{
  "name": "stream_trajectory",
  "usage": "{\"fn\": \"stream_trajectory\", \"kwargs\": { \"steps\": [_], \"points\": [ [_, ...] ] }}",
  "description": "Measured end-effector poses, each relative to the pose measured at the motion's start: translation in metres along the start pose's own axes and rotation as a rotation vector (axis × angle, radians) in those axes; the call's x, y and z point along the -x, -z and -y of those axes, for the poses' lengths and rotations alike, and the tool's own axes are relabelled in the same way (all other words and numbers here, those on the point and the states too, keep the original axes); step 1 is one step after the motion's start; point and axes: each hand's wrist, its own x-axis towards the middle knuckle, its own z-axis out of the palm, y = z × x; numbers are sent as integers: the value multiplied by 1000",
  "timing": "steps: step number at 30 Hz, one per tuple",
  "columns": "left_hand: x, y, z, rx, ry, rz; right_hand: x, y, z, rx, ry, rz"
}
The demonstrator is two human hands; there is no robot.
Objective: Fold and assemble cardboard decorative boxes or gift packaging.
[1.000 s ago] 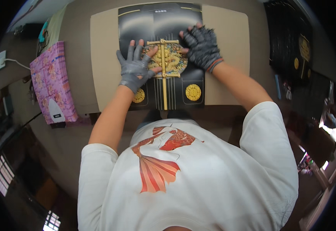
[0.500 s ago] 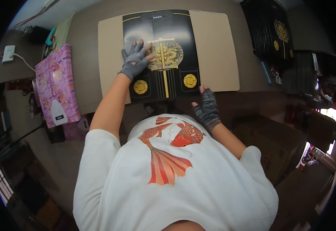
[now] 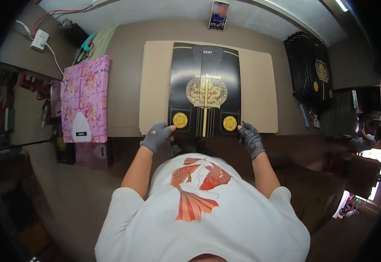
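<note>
A glossy black printed sheet point(image 3: 186, 61) with gold trim, a round dragon emblem and two gold medallions lies on larger beige cardboard point(image 3: 260, 91). At its near left corner, my left hand point(image 3: 157, 136), in a grey fingerless glove, pinches the edge with the thumb on top. My right hand point(image 3: 250, 139), in a dark mottled fingerless glove, grips the near right corner between thumb and fingers. The fingertips beneath the sheet are partly hidden.
A pink floral stack point(image 3: 85, 96) lies on the left of the table. Far right stands a black stack point(image 3: 308, 65) with a similar emblem, beside a blue strip point(image 3: 304, 115). A phone point(image 3: 219, 16) leans at the back; a white power socket point(image 3: 40, 40) is far left.
My left hand has slid from the middle of the black sheet to its near left corner. My right hand has come up to the near right corner. The view has tilted up, showing the phone.
</note>
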Motion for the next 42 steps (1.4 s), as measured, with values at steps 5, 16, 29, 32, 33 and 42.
{"fn": "stream_trajectory", "kwargs": {
  "steps": [5,16,29,32,33,42],
  "points": [
    [-1,-7,22,415,199,260,16,-7,-22,-177,-7,-46],
    [-22,-23,12,732,168,67,-1,-12,-11,-515,220,118],
    [-9,-53,16,927,247,-82,-12,0,-31,-774,-28,113],
    [-8,-57,13,892,253,-151,-13,2,-25,-741,-66,117],
    [-8,-58,12,897,254,-149,-13,3,-25,-735,-66,115],
    [-1,-50,3,854,163,220,-6,-4,-18,-1161,-265,403]
  ]
}}
